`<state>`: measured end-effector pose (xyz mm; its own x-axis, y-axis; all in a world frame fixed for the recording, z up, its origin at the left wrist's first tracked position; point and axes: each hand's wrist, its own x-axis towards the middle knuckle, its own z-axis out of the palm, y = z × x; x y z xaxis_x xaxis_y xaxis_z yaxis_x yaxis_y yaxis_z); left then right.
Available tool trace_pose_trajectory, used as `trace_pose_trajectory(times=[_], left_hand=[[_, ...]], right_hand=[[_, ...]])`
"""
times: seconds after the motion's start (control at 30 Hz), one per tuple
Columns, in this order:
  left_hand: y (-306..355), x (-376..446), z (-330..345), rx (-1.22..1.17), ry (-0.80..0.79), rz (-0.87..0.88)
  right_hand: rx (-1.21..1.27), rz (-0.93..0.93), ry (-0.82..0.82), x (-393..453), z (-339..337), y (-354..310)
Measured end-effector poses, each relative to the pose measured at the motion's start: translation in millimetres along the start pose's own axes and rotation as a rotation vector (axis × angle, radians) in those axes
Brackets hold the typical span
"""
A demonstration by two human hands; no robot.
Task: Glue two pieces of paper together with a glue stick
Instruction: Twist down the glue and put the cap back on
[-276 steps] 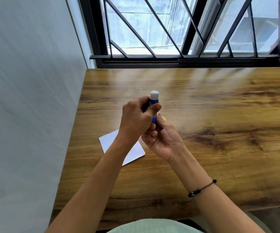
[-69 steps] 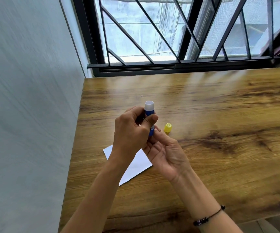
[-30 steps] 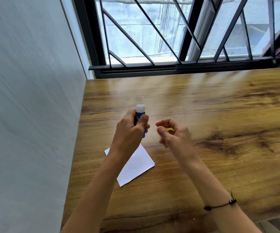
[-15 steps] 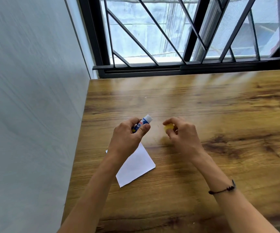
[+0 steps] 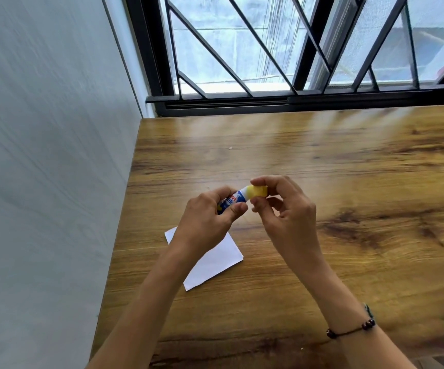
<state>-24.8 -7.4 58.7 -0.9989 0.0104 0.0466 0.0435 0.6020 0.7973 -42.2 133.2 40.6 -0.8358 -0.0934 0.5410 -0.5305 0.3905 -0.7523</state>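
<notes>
White paper (image 5: pixel 215 258) flat on wooden table (image 5: pixel 348 182), partly under the left forearm; whether one sheet or two, can't tell. Just beyond the paper, above the table: left hand (image 5: pixel 207 219) curled around the blue glue stick (image 5: pixel 232 200), tube tilted, tip toward the right. Right hand (image 5: pixel 284 209) pinches the yellow cap (image 5: pixel 257 191) at that tip. Step reads as capping. Advice: keep cap square to the tube, push straight along its axis, left grip firm on the barrel, until seated.
</notes>
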Motion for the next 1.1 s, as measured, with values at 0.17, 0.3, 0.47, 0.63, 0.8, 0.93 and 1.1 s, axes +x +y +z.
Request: trace_pose_trajectory(times=[0.17, 0.3, 0.47, 0.63, 0.8, 0.93, 1.1], left_hand=[[-4, -1, -8, 0.036, -0.053, 0.083], [-3, -1, -13, 0.044, -0.064, 0.165], [-4, -1, -4, 0.035, -0.034, 0.225], [-5, -4, 23, -0.016, 0.065, 0.251], [-7, -14, 48, -0.103, 0.192, 0.192], [-3, -9, 53, -0.168, 0.215, 0.086], [-6, -7, 55, -0.219, 0.138, -0.004]], right_hand=[[0.016, 0.008, -0.129, 1, -6, 6], [-0.067, -0.100, -0.175, 1, -10, 5], [-0.374, -0.245, -0.196, 1, -12, 7], [-0.425, -0.022, -0.177, -5, -14, 16], [-0.315, 0.244, -0.155, 0, -9, 6], [-0.614, 0.006, -0.125, 0, -8, 0], [-0.779, -0.156, -0.146, 1, -6, 6]])
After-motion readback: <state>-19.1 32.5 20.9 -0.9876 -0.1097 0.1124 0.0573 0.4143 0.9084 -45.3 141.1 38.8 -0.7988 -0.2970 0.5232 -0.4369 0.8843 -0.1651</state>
